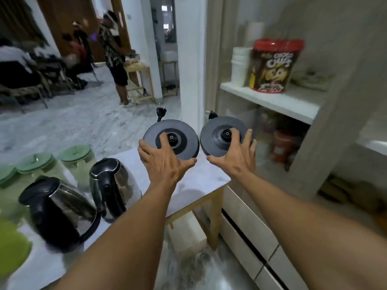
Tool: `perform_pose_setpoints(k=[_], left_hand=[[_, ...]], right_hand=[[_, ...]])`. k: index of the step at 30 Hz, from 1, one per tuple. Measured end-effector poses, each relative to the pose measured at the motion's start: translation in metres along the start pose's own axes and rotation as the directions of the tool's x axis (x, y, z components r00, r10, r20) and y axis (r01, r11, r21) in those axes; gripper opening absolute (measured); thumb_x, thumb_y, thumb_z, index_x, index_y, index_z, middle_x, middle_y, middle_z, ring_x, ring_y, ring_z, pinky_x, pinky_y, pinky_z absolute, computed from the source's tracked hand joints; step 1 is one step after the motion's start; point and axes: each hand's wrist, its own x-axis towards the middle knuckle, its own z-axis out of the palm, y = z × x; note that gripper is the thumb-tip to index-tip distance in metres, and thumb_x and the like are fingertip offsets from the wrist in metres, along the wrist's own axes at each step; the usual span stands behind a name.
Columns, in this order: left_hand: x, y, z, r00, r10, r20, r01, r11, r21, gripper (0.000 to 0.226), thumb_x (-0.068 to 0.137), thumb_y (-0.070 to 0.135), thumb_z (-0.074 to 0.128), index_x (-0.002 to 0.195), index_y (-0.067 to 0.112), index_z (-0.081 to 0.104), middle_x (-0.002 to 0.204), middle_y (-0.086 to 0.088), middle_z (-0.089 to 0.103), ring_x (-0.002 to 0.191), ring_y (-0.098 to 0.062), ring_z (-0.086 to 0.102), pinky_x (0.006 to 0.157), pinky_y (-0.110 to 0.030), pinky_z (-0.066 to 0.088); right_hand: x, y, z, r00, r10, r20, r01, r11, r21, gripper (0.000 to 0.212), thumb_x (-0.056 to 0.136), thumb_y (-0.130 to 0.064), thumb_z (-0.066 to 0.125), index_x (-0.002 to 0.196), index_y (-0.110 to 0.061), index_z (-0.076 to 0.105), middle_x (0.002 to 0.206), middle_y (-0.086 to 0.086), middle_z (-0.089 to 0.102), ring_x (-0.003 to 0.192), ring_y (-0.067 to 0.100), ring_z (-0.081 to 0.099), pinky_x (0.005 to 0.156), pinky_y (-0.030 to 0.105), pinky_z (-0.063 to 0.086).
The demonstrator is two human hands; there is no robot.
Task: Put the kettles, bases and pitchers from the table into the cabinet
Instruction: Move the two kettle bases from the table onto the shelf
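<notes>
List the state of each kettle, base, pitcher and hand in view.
Left base: held up off the table, plug free.
Right base: held up, plug free.
Left hand: gripping left base.
Right hand: gripping right base.
Near kettle: on table, lid shut.
Far kettle: on table, lid shut.
Pitchers: on table, lids on.

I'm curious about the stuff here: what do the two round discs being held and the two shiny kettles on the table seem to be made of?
The two round dark grey kettle bases look like matte moulded plastic: dull, even surfaces with little glare. The two shiny kettles look like polished steel, mirroring the room, with glossy black lids and handles, probably plastic. Motion blur leaves finer detail open.
</notes>
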Motion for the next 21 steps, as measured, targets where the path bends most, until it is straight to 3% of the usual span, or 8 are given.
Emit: perform_pose_setpoints(k=[10, 16, 21], left_hand=[[-0.092, 0.047, -0.089, 0.927, 0.36, 0.103, -0.346, 0.929, -0.133, 0.101, 0.059, 0.065, 0.08, 0.134, 0.023, 0.028, 0.153, -0.034, 0.008, 0.143, -0.051, 0.009, 0.116, -0.052, 0.021], [-0.156, 0.129, -0.096, 0.842, 0.513, 0.166, -0.459, 0.843, -0.279, 0.1, 0.058, 0.064, 0.082, 0.133, 0.024, 0.03, 0.155, -0.035, 0.003, 0.145, -0.051, 0.006, 0.114, -0.057, 0.023], [-0.204, 0.21, -0.073, 0.756, 0.631, 0.173, -0.537, 0.749, -0.388, 0.101, 0.056, 0.062, 0.081, 0.134, 0.025, 0.03, 0.154, -0.034, 0.007, 0.144, -0.051, 0.009, 0.115, -0.058, 0.025]], right_hand=[[-0.151, 0.002, -0.138, 0.938, 0.237, -0.254, -0.26, 0.964, -0.058, 0.106, 0.066, -0.058, 0.08, 0.15, -0.029, 0.021, 0.166, 0.02, -0.003, 0.149, 0.049, 0.004, 0.119, 0.055, 0.023], [-0.212, 0.043, -0.232, 0.849, 0.348, -0.397, -0.409, 0.909, -0.08, 0.108, 0.067, -0.059, 0.079, 0.152, -0.031, 0.018, 0.165, 0.018, -0.007, 0.149, 0.048, 0.001, 0.117, 0.058, 0.026], [-0.24, 0.099, -0.306, 0.755, 0.404, -0.517, -0.548, 0.821, -0.158, 0.108, 0.068, -0.062, 0.076, 0.152, -0.027, 0.017, 0.164, 0.023, 0.001, 0.146, 0.05, 0.01, 0.119, 0.055, 0.022]])
